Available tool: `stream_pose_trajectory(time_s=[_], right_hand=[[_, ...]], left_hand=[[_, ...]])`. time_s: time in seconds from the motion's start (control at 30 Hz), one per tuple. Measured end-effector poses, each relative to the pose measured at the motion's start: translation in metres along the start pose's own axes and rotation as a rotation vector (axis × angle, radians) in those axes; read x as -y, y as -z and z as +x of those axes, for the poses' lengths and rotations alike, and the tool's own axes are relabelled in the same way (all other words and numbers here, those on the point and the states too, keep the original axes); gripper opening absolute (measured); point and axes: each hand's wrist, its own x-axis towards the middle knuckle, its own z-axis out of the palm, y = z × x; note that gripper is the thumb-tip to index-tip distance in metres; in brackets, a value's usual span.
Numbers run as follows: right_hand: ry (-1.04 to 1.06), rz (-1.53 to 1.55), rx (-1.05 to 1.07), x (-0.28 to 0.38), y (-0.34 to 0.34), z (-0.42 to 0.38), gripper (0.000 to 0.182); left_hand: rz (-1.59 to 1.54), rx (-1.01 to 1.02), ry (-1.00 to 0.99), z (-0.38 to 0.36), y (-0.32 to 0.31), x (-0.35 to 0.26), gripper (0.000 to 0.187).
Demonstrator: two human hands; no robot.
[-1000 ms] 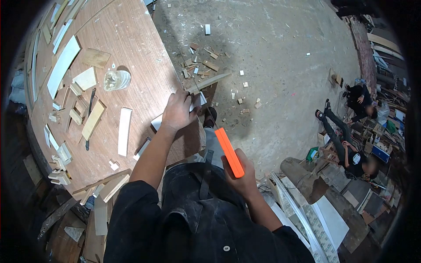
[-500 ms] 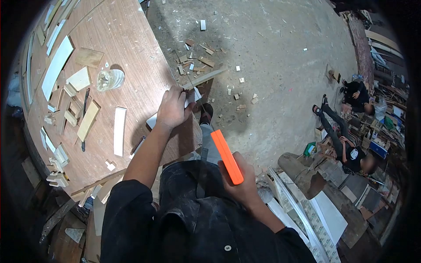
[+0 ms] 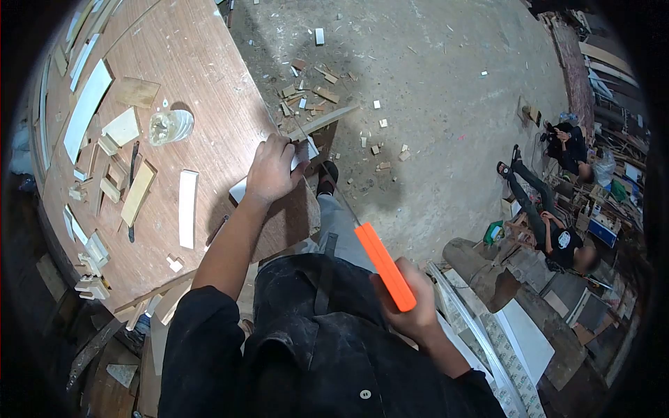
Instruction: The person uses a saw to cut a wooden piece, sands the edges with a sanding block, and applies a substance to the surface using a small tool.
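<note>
My left hand (image 3: 270, 171) presses a white strip of wood (image 3: 239, 189) against the edge of the wooden table (image 3: 216, 97), fingers closed over it. The strip's far end sticks out past the table's edge. In my right hand (image 3: 414, 296) is a handsaw (image 3: 385, 267), its orange handle gripped low and to the right of the table corner. The saw's thin blade appears almost edge-on and runs up from the handle to the strip just beside my left fingers.
A clear plastic cup (image 3: 171, 127), a white curved strip (image 3: 187, 209) and several wood pieces lie on the table. Offcuts (image 3: 325, 94) litter the concrete floor. Two people (image 3: 563, 244) are on the right among scrap. Long panels (image 3: 519, 341) lie at lower right.
My right hand has drawn the saw back, down and to the right, exposing more blade between handle and strip. My left hand stays on the strip.
</note>
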Motion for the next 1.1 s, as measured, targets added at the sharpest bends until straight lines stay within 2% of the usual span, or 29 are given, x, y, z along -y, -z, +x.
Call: stream_pose_trajectory(time_s=[0.07,0.13,0.33,0.43,0.63,0.83,0.93,1.1], right_hand=[[-0.047,0.027,0.026,0.001,0.003,-0.002,0.021],[-0.062,0.010,0.009,0.001,0.000,0.003,0.020],[-0.085,0.039,0.023,0.004,0.012,-0.009,0.020],[-0.015,0.015,-0.027,-0.008,0.002,-0.006,0.020],[-0.057,0.026,0.017,-0.006,0.016,-0.016,0.019],[-0.026,0.048,-0.015,-0.001,0.009,-0.011,0.019],[0.027,-0.011,0.008,-0.005,0.011,-0.013,0.018],[-0.009,-0.073,-0.002,-0.011,0.037,-0.048,0.016]], left_hand=[[-0.006,0.001,-0.001,-0.001,-0.003,0.000,0.037],[0.003,-0.109,0.008,0.001,-0.005,0.001,0.031],[-0.025,-0.015,0.018,0.000,-0.002,0.001,0.036],[-0.006,-0.069,0.047,0.002,-0.002,0.000,0.036],[-0.008,0.009,0.020,0.002,0.000,-0.001,0.034],[-0.001,-0.096,0.039,0.002,-0.004,0.000,0.035],[0.029,-0.024,0.083,0.003,-0.003,0.000,0.035],[0.017,-0.038,0.049,0.002,-0.006,0.002,0.038]])
